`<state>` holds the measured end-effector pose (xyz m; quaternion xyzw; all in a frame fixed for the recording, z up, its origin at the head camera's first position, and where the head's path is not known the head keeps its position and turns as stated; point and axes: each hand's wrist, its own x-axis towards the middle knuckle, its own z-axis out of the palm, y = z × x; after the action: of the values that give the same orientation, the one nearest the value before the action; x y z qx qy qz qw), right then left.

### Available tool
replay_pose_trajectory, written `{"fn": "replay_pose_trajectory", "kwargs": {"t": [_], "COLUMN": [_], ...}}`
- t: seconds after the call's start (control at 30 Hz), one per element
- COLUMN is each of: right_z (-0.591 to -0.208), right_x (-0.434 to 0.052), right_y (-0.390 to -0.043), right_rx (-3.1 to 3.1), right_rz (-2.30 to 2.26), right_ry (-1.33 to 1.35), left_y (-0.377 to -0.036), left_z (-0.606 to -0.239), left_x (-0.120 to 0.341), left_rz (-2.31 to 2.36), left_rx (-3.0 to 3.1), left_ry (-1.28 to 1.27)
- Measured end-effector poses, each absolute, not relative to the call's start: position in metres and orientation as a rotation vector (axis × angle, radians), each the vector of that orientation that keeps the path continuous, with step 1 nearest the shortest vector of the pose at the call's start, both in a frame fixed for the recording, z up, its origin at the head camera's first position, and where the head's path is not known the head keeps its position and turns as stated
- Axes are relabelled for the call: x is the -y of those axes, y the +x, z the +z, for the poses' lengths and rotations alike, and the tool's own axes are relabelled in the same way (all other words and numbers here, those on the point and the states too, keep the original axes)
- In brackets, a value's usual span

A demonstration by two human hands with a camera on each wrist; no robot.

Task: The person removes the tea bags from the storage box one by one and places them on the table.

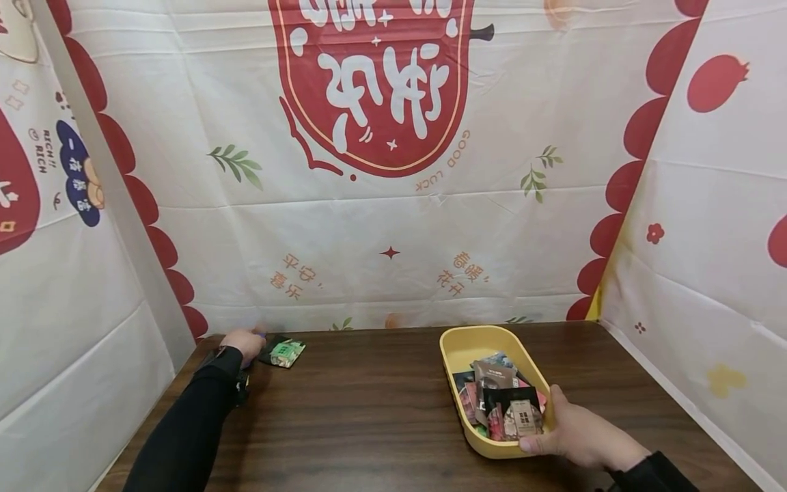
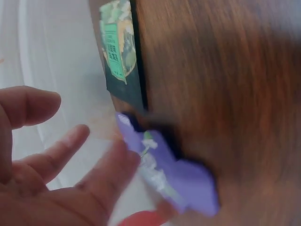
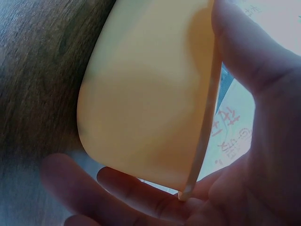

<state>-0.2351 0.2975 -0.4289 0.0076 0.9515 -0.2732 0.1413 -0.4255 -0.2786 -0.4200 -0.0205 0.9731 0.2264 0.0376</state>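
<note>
My left hand (image 1: 246, 342) lies at the table's back left corner, fingers (image 2: 61, 146) spread and nearly straight. One fingertip is at the edge of a purple packet (image 2: 178, 174) on the wood; whether it touches is unclear. Just beyond it lies a black packet with a green label (image 1: 284, 352) (image 2: 120, 52). My right hand (image 1: 568, 430) grips the near right corner of a yellow tray (image 1: 467, 342) (image 3: 146, 94), its thumb (image 3: 249, 61) over the rim and the other fingers beneath. Several small snack packets (image 1: 501, 403) fill the tray's near half.
A dark wooden table (image 1: 369, 417) is enclosed at the back and both sides by white cloth printed in red (image 1: 381, 225). The tray stands at the right, and the two loose packets lie at the far left by the cloth.
</note>
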Motion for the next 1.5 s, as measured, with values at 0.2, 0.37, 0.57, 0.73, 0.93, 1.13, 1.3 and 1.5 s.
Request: {"fn": "replay_pose_trajectory", "kwargs": {"t": [0.2,0.37,0.57,0.73,0.93,1.13,1.3,1.5], "right_z": [-0.427,-0.426,-0.425,-0.425,-0.425,-0.427,-0.429,-0.429], "right_x": [-0.296,-0.296,-0.297,-0.299,-0.298,-0.296,-0.295,-0.297], "right_y": [-0.235,-0.234,-0.231,-0.229,-0.226,-0.225,-0.225,-0.224], "right_rx": [-2.729,-2.733,-2.739,-2.770,-2.781,-2.752,-2.749,-2.763], "right_rz": [-0.822,-0.819,-0.812,-0.821,-0.821,-0.864,-0.892,-0.886], "right_ry": [0.028,0.050,0.070,0.016,-0.014,0.022,0.009,0.001], "left_y": [-0.426,-0.415,-0.379,-0.338,-0.305,-0.304,-0.303,-0.301], "left_z": [-0.413,-0.405,-0.390,-0.387,-0.391,-0.400,-0.403,-0.400], "left_x": [0.226,0.143,0.035,-0.042,-0.097,-0.127,-0.133,-0.134], "left_rz": [0.238,-0.109,-0.740,-0.550,-0.339,-0.166,-0.152,-0.117], "left_rx": [-3.168,-3.398,-3.400,-3.251,-3.000,-2.804,-2.808,-2.847], "left_ry": [0.263,0.685,1.207,1.622,1.777,1.630,1.596,1.592]}}
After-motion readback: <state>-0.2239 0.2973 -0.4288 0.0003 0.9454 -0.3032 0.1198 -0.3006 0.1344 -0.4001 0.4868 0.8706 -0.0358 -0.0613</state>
